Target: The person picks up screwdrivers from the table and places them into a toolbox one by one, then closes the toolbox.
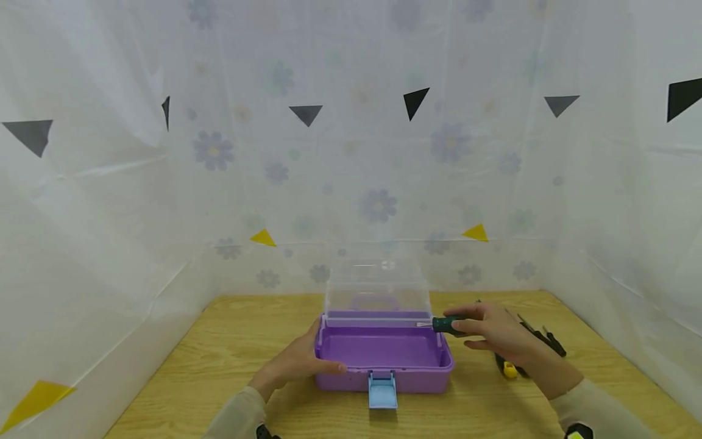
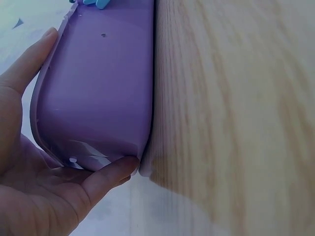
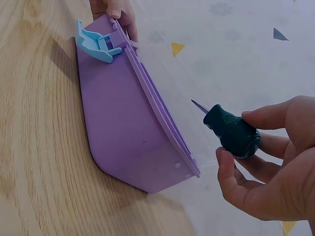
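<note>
Holding the screwdriver (image 1: 445, 324) pinched in your right hand (image 1: 496, 338) at the purple box's (image 1: 384, 350) right rim, tip inward; lower it flat inside. Left hand (image 1: 298, 363) grips the box's left corner, so keep bracing it.

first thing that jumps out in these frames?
The open purple box at the middle of the wooden table, its clear lid upright. The left hand grips its left end, and the right hand holds a short green-handled screwdriver over its right rim.
</note>
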Available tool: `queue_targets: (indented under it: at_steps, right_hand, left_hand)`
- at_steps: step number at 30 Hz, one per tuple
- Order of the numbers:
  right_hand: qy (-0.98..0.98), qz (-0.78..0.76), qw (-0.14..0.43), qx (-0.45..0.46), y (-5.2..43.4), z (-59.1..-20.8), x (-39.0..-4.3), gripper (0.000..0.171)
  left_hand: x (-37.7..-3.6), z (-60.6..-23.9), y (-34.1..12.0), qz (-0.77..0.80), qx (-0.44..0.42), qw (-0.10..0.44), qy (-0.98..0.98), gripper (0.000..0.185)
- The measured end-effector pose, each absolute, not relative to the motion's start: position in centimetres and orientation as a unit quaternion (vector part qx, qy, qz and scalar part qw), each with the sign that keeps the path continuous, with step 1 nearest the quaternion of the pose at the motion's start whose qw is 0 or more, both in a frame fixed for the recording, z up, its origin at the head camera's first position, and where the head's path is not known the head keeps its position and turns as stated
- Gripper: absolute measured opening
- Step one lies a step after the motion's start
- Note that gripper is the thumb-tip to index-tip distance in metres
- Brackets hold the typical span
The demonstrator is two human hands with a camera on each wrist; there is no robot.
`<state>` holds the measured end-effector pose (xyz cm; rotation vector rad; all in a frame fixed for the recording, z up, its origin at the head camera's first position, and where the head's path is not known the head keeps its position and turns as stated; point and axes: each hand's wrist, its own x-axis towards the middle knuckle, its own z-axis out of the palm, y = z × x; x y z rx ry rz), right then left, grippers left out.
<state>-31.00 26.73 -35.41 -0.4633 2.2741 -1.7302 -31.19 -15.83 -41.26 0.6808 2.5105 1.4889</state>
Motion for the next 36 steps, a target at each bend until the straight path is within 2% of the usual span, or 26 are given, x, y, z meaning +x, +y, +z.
queue_targets:
  at_steps: [8, 16, 20, 28, 36]
  right_hand:
    - [0.804, -0.565, 0.118, -0.144, 24.3, -35.6, -31.4, 0.047]
    - [0.848, -0.499, 0.066, -0.165, 22.1, -36.3, -31.7, 0.035]
    - [0.864, -0.466, 0.048, -0.181, 21.4, -36.5, -31.6, 0.035]
    - [0.871, -0.468, 0.007, -0.152, 20.9, -36.2, -31.3, 0.029]
    - [0.866, -0.478, 0.011, -0.147, 21.1, -35.5, -31.0, 0.031]
  left_hand:
    - [-31.4, -41.4, -15.6, 0.497, 0.226, 0.072, 0.835, 0.130]
    - [-31.8, -41.6, -15.6, 0.501, 0.232, 0.069, 0.831, 0.126]
    - [-31.8, -41.6, -15.5, 0.503, 0.235, 0.069, 0.829, 0.126]
    - [-31.6, -41.4, -15.5, 0.504, 0.234, 0.072, 0.828, 0.127]
    - [-31.7, -41.5, -15.5, 0.507, 0.239, 0.072, 0.825, 0.128]
